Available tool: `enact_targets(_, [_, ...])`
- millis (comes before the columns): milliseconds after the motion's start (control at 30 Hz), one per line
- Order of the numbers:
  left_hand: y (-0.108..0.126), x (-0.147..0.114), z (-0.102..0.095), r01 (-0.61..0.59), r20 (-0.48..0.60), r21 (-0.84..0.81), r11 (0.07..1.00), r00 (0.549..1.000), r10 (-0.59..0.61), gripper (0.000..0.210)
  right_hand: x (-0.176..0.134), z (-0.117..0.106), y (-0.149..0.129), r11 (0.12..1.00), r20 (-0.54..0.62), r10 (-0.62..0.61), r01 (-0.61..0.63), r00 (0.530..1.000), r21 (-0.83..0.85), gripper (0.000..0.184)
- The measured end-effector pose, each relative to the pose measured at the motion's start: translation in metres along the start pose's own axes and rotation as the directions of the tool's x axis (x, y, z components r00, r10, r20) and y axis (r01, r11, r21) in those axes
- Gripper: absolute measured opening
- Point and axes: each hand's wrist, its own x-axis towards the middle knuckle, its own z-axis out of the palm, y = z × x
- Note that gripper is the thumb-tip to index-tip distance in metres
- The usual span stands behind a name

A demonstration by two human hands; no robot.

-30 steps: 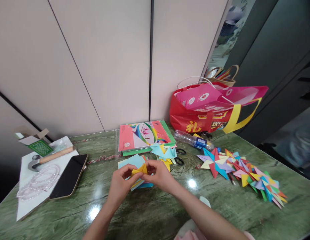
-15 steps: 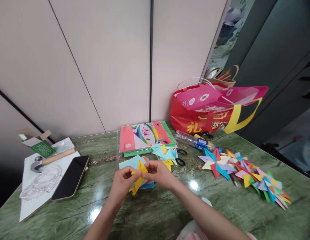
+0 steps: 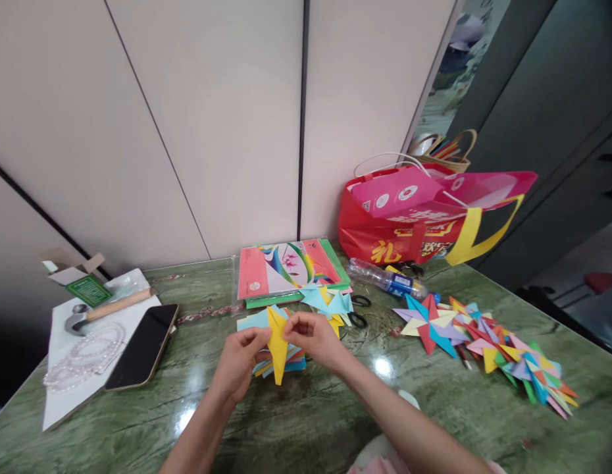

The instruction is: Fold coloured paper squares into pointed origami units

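Both hands were on the one piece, right in the middle of the action! The yellow folded paper [image 3: 278,347] stood up between them, long and narrow, pointed at its upper end and tapering below, held just in front of the paper stack [image 3: 251,321]. The left hand [image 3: 241,359] had its left edge, thumb and forefinger closed on it in a tight pinch. Over on the other edge came the right hand [image 3: 316,338], thumb and fingertips drawn together against the paper near its middle — a small, close grip on both sides, with the two hands apart and only the paper between.

Just behind the right hand lay the pale blue folded pieces [image 3: 330,301], with yellow ones among them, and beside those the black scissor handles [image 3: 359,320]. Further back, the paper packet [image 3: 289,266] with its red cover rested on the green marbled table [image 3: 286,434]. Out to the right, what a spread of colour: a many-pointed paper star [image 3: 428,324], then a whole overlapping row of stars [image 3: 520,362]. A clear bottle [image 3: 385,280] lay on its side before the red bag [image 3: 372,234]. And away on the left, a dark phone [image 3: 142,347] leaned over the edge of a white board [image 3: 60,401] — which also carried a hammer [image 3: 121,303] and looped beads [image 3: 86,359].
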Motion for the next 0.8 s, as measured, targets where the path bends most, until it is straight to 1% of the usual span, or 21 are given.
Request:
enact_targets(67, [-0.001, 0.0, 0.0, -0.01, -0.025, -0.011, 1.0, 1.0, 0.01, 0.023, -0.002, 0.003, -0.001, 0.999, 0.029, -0.034, 0.034, 0.999, -0.02, 0.016])
enact_targets(167, [0.0, -0.001, 0.0, -0.019, -0.022, -0.019, 1.0, 1.0, 0.018, 0.023, -0.003, 0.003, -0.002, 0.998, 0.028, -0.055, 0.055, 0.998, -0.003, 0.022])
enact_targets(267, [0.001, -0.002, 0.0, -0.012, 0.011, 0.002, 1.0, 1.0, 0.012, 0.023, -0.003, 0.0, -0.001, 0.998, 0.016, 0.047, -0.047, 0.999, 0.033, 0.026])
enact_targets(333, [0.001, -0.002, -0.001, -0.008, 0.029, 0.015, 1.0, 1.0, 0.008, 0.022, -0.002, -0.004, 0.001, 0.992, 0.042, 0.117, -0.119, 0.992, 0.042, 0.028])
enact_targets(400, [0.001, -0.001, -0.002, -0.008, 0.045, 0.022, 1.0, 0.999, 0.007, 0.021, 0.0, -0.007, 0.002, 0.991, 0.077, 0.132, -0.133, 0.988, 0.018, 0.027])
enact_targets(467, [0.0, 0.0, -0.003, -0.02, 0.04, 0.047, 0.999, 0.999, 0.018, 0.02, 0.001, -0.009, 0.003, 0.994, 0.09, 0.106, -0.102, 0.99, -0.047, 0.023])
enact_targets(600, [-0.002, 0.002, -0.001, -0.073, -0.024, 0.183, 0.98, 0.997, 0.078, 0.02, 0.0, -0.011, 0.0, 0.976, 0.059, 0.039, -0.026, 0.997, -0.218, 0.012])
enact_targets(700, [-0.002, 0.001, 0.001, -0.103, -0.018, 0.252, 0.962, 0.994, 0.111, 0.022, -0.001, -0.012, -0.005, 0.957, 0.05, 0.011, 0.004, 0.999, -0.289, 0.006])
enact_targets(800, [-0.001, 0.001, -0.001, -0.129, -0.014, 0.275, 0.953, 0.99, 0.139, 0.023, 0.0, -0.02, -0.01, 0.939, 0.031, -0.036, 0.044, 0.999, -0.341, 0.007])
